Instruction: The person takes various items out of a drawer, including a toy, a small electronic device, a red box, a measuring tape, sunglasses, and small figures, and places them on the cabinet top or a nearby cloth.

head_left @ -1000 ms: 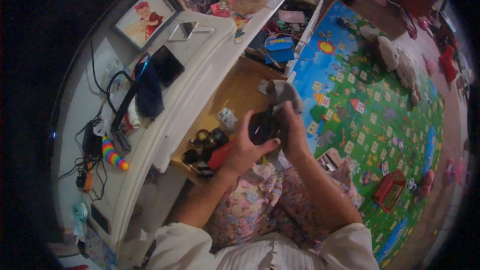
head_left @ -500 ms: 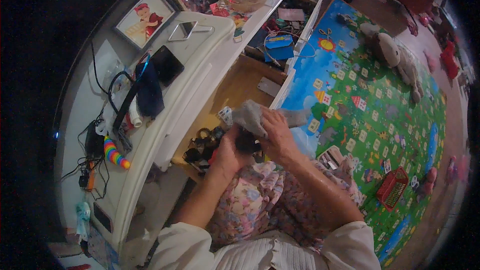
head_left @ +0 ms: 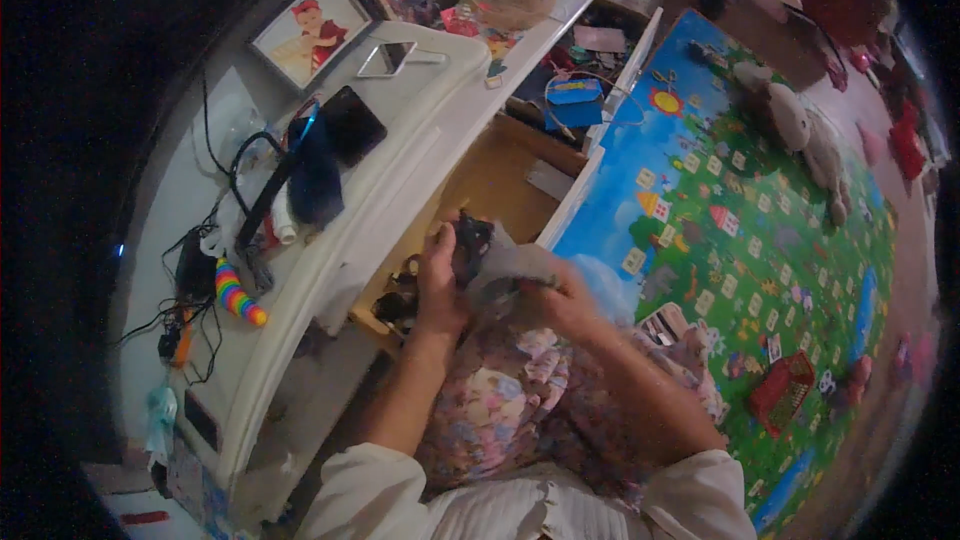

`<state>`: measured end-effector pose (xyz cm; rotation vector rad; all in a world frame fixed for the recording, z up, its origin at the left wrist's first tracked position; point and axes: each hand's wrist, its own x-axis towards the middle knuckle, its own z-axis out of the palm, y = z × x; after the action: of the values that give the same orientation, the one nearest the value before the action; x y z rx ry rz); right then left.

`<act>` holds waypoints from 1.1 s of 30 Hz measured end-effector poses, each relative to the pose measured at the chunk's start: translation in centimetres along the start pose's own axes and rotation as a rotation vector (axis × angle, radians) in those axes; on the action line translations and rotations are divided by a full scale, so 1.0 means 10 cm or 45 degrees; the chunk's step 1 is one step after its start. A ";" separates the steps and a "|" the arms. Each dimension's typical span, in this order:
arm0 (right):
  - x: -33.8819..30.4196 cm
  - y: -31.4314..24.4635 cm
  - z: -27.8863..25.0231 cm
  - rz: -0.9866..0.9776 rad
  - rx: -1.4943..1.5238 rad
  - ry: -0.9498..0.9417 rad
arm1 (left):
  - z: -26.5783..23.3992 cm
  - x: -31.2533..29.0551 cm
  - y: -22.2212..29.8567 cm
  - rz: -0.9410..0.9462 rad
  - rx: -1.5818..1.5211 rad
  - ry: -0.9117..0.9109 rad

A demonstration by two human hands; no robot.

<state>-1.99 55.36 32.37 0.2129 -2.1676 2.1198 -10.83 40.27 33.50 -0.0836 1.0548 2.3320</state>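
My left hand (head_left: 438,285) is closed round a small dark object (head_left: 470,236) with a shiny black surface; its exact kind is unclear. My right hand (head_left: 573,300) grips a grey cloth (head_left: 508,275), which hangs in folds against the dark object and is partly blurred. Both hands are above my lap, at the near end of an open wooden drawer (head_left: 497,172). Several dark, rounded items (head_left: 398,302) lie in that drawer beside my left wrist, partly hidden by it. Farther back inside it is a flat pale rectangular object (head_left: 556,181).
On the white cabinet top (head_left: 345,202) lie a black tablet-like item (head_left: 352,127), cables, a rainbow-coloured toy (head_left: 238,295) and a framed picture (head_left: 310,30). Another open drawer (head_left: 600,40) is full of clutter. A colourful play mat (head_left: 740,270) covers the floor, with a red basket (head_left: 783,392) on it.
The grey cloth has come down off the dark object, toward my lap with my right hand. My left hand has risen slightly, exposing the dark object. The whole view has shifted a little.
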 end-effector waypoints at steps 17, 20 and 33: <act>-0.05 -0.15 0.04 0.465 -0.150 0.140 | -0.44 0.74 1.72 0.918 3.381 0.575; -0.02 -0.24 -0.03 0.480 0.203 0.312 | -0.50 0.74 1.70 1.098 3.230 0.682; 0.05 -0.30 -0.45 0.346 0.181 0.652 | -0.92 -0.22 0.04 0.163 2.599 -0.627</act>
<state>-2.05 59.82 35.57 -0.5826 -1.8253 2.1504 -10.82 32.53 28.11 1.1836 2.4407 0.3400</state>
